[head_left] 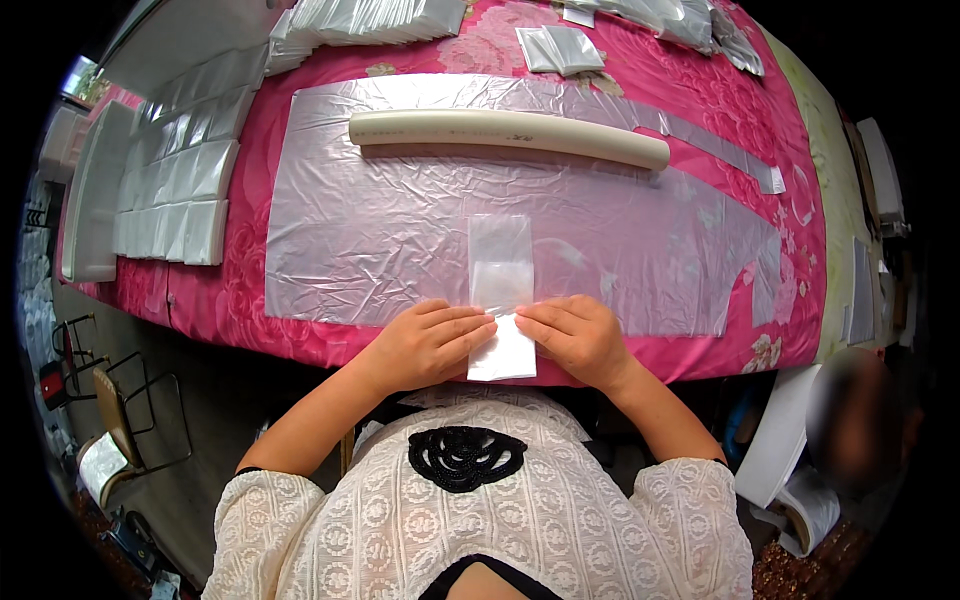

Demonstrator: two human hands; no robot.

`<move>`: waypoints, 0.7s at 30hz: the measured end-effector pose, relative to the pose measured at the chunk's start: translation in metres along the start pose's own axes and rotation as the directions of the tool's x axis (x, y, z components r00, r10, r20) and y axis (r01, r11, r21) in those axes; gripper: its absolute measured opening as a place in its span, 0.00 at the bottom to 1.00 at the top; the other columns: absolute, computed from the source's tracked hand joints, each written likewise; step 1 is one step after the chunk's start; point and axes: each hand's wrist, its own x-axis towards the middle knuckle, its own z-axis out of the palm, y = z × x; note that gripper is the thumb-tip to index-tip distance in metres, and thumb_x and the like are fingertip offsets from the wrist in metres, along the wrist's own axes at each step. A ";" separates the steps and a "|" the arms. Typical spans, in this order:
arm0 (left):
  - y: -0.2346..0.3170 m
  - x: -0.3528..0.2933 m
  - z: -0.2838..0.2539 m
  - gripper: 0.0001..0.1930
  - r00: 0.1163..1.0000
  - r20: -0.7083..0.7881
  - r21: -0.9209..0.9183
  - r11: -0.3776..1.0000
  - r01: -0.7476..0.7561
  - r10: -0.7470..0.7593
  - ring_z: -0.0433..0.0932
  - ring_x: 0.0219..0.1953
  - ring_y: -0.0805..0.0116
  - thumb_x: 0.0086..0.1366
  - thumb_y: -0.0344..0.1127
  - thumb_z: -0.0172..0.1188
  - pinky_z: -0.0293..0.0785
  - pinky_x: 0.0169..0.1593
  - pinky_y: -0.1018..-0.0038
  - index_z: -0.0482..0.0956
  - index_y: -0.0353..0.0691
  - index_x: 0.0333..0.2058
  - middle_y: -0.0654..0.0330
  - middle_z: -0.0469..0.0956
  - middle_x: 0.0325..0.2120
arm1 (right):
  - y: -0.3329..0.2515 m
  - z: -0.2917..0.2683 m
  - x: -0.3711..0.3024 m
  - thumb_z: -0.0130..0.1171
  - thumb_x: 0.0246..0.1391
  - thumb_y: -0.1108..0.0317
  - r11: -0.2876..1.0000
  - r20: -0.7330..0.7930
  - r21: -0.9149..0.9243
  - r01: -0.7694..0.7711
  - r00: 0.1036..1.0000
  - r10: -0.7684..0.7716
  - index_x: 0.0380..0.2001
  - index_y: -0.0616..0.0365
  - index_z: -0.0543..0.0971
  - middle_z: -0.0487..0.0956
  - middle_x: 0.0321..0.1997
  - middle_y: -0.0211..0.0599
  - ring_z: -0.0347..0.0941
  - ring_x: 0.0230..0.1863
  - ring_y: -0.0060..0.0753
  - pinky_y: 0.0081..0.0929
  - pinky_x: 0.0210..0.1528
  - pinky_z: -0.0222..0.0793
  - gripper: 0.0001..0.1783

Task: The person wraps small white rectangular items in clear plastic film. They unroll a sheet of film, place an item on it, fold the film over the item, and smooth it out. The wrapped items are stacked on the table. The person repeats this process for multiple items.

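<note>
In front of me a narrow strip lies lengthwise on the table: a white folded packet (pixel 502 350) at the near end, with a translucent plastic sleeve (pixel 500 240) reaching away from it. My left hand (pixel 435 342) has its fingers together on the strip's left edge. At the right edge, my right hand (pixel 575 338) grips it the same way, its fingertips close to the left hand's. My thumbs are mostly hidden. Under the strip is a large, wrinkled clear plastic sheet (pixel 370 240), spread over a pink flowered cloth (pixel 250 290).
A long cream tube (pixel 510 137) lies across the sheet beyond my hands. Rows of white packets (pixel 175 205) fill the left side, beside a white box (pixel 95 200). More packets (pixel 370 20) are stacked at the back, with a small pile (pixel 560 50) nearby. A chair (pixel 125 420) stands lower left.
</note>
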 end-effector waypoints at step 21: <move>-0.002 0.030 0.005 0.35 0.601 0.030 -0.499 0.509 0.701 -0.799 0.79 0.23 0.66 0.55 0.31 0.62 0.73 0.30 0.76 0.56 0.27 0.59 0.53 0.80 0.24 | 0.014 -0.004 0.043 0.56 0.50 0.63 0.512 0.384 0.318 -0.798 0.602 0.700 0.29 0.60 0.81 0.78 0.20 0.42 0.75 0.21 0.37 0.29 0.26 0.67 0.12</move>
